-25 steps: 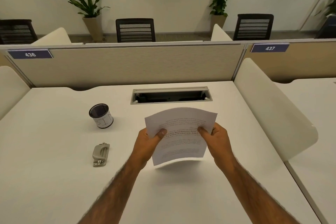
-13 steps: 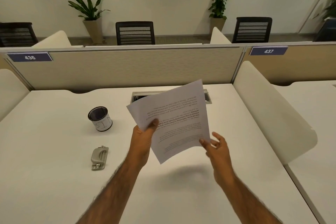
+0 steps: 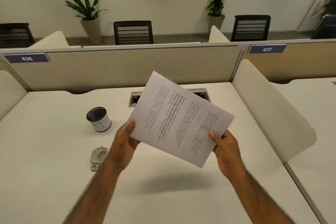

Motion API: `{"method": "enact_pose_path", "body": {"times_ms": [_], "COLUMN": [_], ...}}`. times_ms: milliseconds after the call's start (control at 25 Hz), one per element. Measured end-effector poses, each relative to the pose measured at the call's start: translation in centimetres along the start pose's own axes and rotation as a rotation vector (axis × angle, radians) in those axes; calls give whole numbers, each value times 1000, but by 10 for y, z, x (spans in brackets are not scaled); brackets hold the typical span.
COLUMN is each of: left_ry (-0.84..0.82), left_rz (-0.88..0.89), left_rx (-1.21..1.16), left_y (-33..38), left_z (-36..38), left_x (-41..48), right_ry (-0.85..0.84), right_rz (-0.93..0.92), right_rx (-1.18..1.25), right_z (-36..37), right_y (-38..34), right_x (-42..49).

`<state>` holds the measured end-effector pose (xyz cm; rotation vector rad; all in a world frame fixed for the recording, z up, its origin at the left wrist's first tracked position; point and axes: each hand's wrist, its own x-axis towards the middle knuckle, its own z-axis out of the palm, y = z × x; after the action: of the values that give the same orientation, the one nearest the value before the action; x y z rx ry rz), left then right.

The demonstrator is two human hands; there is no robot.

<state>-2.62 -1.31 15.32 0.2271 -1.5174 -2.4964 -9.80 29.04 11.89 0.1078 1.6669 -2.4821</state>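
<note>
1. The left hand (image 3: pixel 125 143) pinches the paper (image 3: pixel 179 120) at its left corner, with the thumb on top and the fingers underneath.
2. The right hand (image 3: pixel 225 151) pinches the near right edge of the paper in the same way, thumb on the printed face.
3. The paper hangs in the air between the two hands, above the surface (image 3: pixel 54 178), turned so that its print runs sideways.
4. The print is black. In the bold lines "way of living" and "local traditions, and" can be made out; the finer lines are too small to read.
5. A mesh cup (image 3: pixel 99 119) stands on the surface just left of the left hand. Its white band bears hand-drawn letters that look like "SIN" or "BIN".
6. A grey punch (image 3: pixel 98 157) lies on the surface beside the left wrist.
7. Beyond the hands, the partition carries blue tags reading "436" (image 3: pixel 27 58) on the left and "437" (image 3: pixel 267 49) on the right.
</note>
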Motion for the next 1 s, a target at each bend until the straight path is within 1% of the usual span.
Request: {"method": "enact_pose_path", "body": {"times_ms": [120, 160, 240, 360, 520, 640, 800, 880, 1000], "left_ry": [-108, -134, -141, -58, 62, 83, 126, 161, 172], "left_rz": [-79, -98, -100, -53, 5, -9, -131, -114, -34], "left_rx": [330, 415, 514, 539, 536, 534, 571, 564, 528], "left_y": [16, 16, 9, -8, -15, -31, -68, -68, -57], "left_z": [-31, -34, -31, -19, -13, -16, -17, -16, -14], "left_x": [6, 7, 6, 2, 0, -7, -25, -23, -15], "right_ry": [-4, -18, -39, -52, -68, -46, 40, 74, 59], "right_rz": [-54, -73, -100, -103, -107, -60, 18, -12, -58], "right_rx": [-224, -287, -386, -455, -445, -412, -406, -408, -395], "right_z": [-6, -6, 1, 10, 9, 0, -4, -5, -7], "right_y": [-11, -12, -12, -7, -3, 13, 34, 30, 21], "right_x": [5, 6, 6, 7, 9, 10, 6, 8, 15]}}
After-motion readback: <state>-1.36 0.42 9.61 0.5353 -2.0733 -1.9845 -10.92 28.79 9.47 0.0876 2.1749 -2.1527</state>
